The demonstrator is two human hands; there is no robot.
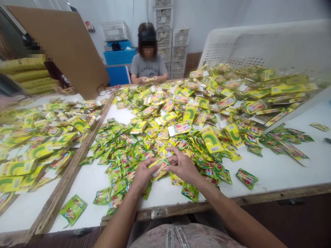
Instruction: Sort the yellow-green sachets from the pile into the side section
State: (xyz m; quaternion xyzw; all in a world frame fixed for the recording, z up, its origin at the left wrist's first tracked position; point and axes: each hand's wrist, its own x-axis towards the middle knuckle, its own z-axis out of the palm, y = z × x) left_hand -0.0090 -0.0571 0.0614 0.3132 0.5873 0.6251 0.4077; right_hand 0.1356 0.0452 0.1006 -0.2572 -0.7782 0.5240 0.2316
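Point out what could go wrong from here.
The yellow carton between the left hand and right hand might slip among the green sachets. The right forearm could brush the sachet beside it off the table. Heaped cartons might slide forward.

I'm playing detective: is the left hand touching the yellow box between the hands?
Touching: the head view shows the left hand, thumb on the yellow box.
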